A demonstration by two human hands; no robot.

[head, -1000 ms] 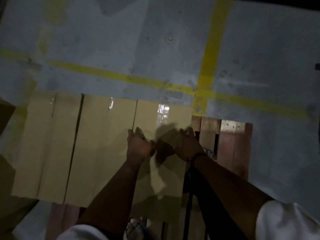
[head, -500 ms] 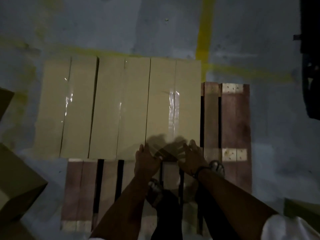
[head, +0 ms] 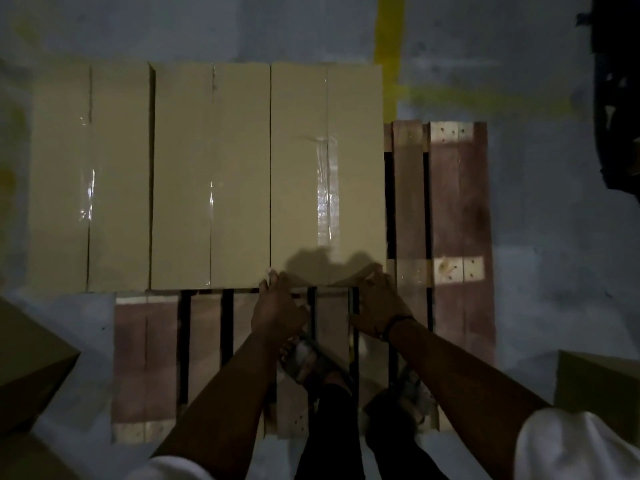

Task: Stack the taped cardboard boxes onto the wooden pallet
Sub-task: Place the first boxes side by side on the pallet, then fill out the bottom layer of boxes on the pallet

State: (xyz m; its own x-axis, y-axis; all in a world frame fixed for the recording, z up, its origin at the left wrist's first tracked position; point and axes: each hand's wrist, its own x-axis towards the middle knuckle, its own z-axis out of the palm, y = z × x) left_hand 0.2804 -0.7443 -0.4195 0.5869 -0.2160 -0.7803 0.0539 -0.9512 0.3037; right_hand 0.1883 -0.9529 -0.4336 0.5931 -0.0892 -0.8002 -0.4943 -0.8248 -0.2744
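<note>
Grey concrete floor (head: 536,237), dimly lit and crossed by yellow painted lines (head: 389,46), fills the view from above. On it lies the wooden pallet (head: 457,202), reddish-brown slats with dark gaps between them; its boards show along the right edge and the near edge.

Three taped cardboard boxes sit on the far part of the pallet, side by side and touching: the left box (head: 90,174), the middle box (head: 211,168) and the right box (head: 298,185). Each has a strip of shiny clear tape down its top seam.

A dark shape (head: 616,98) stands on the floor past the pallet's far right corner; what it is cannot be told. Two more boxes (head: 27,368) (head: 595,386) sit off the pallet, beyond its near left and near right corners.

A person in white sleeves (head: 571,445) stands with sandalled feet (head: 304,362) on the pallet's near slats, both arms stretched forward. The left hand (head: 277,310) has its fingers hooked over the right box's near left corner. The right hand (head: 379,306), a dark band (head: 398,323) at its wrist, lays its fingers on that box's near right corner with the thumb spread; whether it grips or only presses cannot be told.
</note>
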